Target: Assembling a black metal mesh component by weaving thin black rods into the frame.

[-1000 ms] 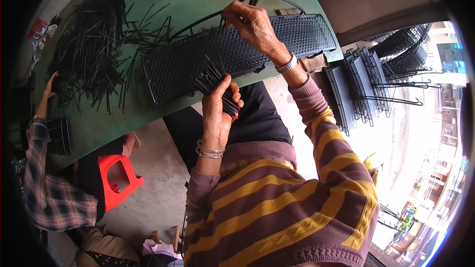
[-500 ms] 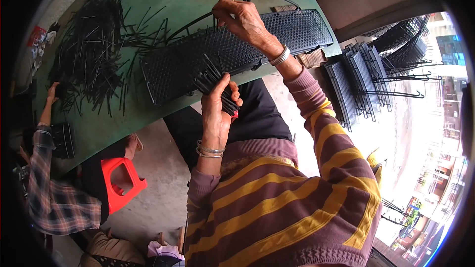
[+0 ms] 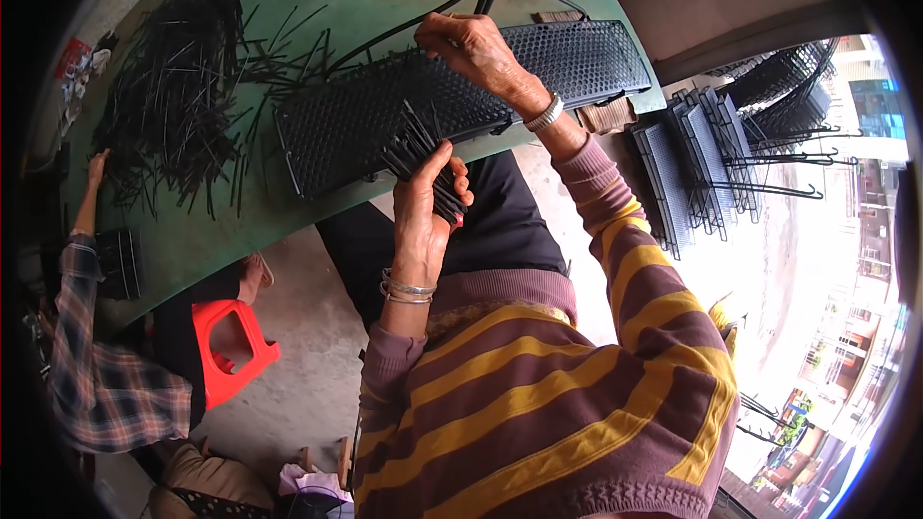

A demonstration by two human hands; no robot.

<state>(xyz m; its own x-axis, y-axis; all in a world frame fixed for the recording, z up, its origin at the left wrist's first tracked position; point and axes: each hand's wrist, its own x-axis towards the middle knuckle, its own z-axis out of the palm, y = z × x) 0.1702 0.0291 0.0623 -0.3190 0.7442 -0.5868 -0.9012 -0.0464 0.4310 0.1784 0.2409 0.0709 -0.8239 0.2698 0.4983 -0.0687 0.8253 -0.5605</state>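
In the head view, our left hand (image 3: 419, 194) grips a bundle (image 3: 411, 149) of black strips at the near edge of the mesh panel (image 3: 577, 58), on the green table (image 3: 192, 245). Our right hand (image 3: 481, 50) curls its fingers by the far edge; we cannot tell whether they pinch anything.

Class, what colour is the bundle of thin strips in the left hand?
The bundle is black, showing best in the head view.

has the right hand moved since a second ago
Yes, slightly: judged against the green table, the right hand has shifted a little to the left.
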